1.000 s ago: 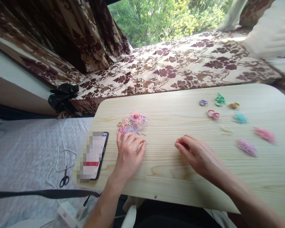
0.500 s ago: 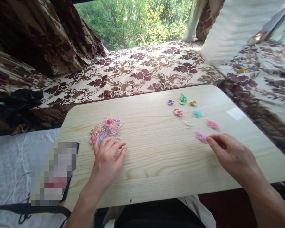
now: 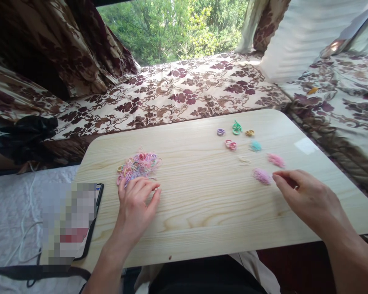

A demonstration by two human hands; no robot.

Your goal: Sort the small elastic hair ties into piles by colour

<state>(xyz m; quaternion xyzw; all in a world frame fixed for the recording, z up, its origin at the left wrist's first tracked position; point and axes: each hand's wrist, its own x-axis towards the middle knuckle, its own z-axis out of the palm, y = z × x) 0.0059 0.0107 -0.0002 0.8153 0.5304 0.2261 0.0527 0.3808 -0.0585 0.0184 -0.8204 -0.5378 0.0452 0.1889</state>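
A mixed pile of small colourful elastic hair ties (image 3: 139, 165) lies on the left of the table. My left hand (image 3: 138, 200) rests at the pile's near edge, fingers bent and loosely apart, thumb clear of them; the far fingertips are partly hidden. Just right of a small lilac heap of hair ties (image 3: 261, 176) is my right hand (image 3: 306, 200), thumb and forefinger pinched; anything between them is too small to make out. Around it lie a pink heap (image 3: 276, 160), a few cream bands (image 3: 244, 160) and a turquoise heap (image 3: 255, 146).
Farther back on the wood-grain table (image 3: 196, 204) lie red-pink hair ties (image 3: 230, 145), purple ones (image 3: 221, 132), green ones (image 3: 236, 127) and mustard ones (image 3: 249, 133). A phone (image 3: 87, 241), its screen blurred out, lies at the left edge. A flower-patterned bench (image 3: 178, 94) borders the far side.
My right hand has drawn back slightly to the right from the lilac heap. My left hand has shifted a little to the left and down at the mixed pile.
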